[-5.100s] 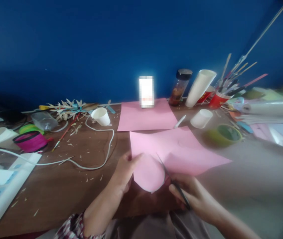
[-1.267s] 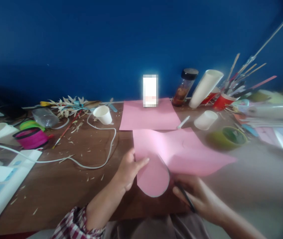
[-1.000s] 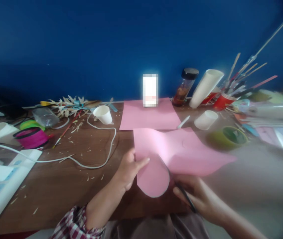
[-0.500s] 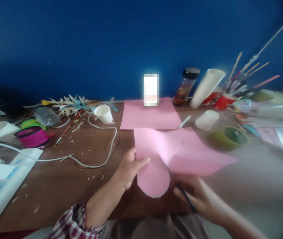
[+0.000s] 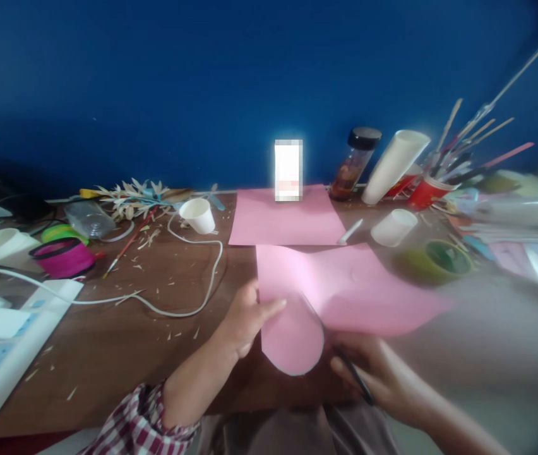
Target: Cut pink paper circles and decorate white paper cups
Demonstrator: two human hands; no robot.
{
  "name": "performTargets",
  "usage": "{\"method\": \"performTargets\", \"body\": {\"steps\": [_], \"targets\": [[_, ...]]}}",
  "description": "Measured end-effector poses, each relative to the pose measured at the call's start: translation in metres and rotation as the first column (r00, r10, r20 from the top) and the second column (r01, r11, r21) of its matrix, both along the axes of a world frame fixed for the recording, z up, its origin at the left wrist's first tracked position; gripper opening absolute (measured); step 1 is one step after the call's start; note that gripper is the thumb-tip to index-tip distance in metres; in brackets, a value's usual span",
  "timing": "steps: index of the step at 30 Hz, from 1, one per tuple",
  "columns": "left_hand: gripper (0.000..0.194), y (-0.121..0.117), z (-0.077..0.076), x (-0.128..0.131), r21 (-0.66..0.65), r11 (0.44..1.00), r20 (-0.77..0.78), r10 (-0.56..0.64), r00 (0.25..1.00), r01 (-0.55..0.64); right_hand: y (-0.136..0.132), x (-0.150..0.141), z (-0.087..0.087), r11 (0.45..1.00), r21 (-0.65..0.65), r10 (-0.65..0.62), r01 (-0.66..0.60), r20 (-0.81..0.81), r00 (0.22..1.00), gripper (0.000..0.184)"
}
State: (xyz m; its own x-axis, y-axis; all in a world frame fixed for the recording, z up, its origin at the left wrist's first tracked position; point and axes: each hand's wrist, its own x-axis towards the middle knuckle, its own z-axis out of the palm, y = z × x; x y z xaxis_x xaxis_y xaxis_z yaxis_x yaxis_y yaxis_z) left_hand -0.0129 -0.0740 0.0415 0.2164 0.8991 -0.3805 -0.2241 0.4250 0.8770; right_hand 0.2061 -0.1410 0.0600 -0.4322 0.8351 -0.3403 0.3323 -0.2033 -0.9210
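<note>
Craft workspace, home or studio unclear. Cues: brown wood-look desk (image 5: pixel 146 360), plain dark-blue wall (image 5: pixel 155 76) behind, pink paper sheet with rounded cut end (image 5: pixel 292 341), red paper cup (image 5: pixel 426 193) of thin sticks (image 5: pixel 451 124), round magenta roll with black edges (image 5: pixel 64 260), pale spiky sprigs (image 5: pixel 131 200), small pale shavings (image 5: pixel 71 394) scattered.

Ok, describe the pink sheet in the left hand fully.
The pink sheet looks like thin paper, curved, paler along one bend, with a pointed corner at the right, over the brown table. Its near part has a rounded cut edge. The left hand grips its left side; scissors in the right hand reach into the cut.
</note>
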Motion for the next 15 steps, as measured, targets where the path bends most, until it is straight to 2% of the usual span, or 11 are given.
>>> {"method": "performTargets", "body": {"steps": [15], "targets": [[0.045,0.0005,0.0088,-0.0019,-0.011,1.000,-0.062,-0.024,0.998,0.024,-0.0013,0.0001,0.0010,1.000,0.003,0.017,-0.017,-0.001,1.000,0.034]]}}
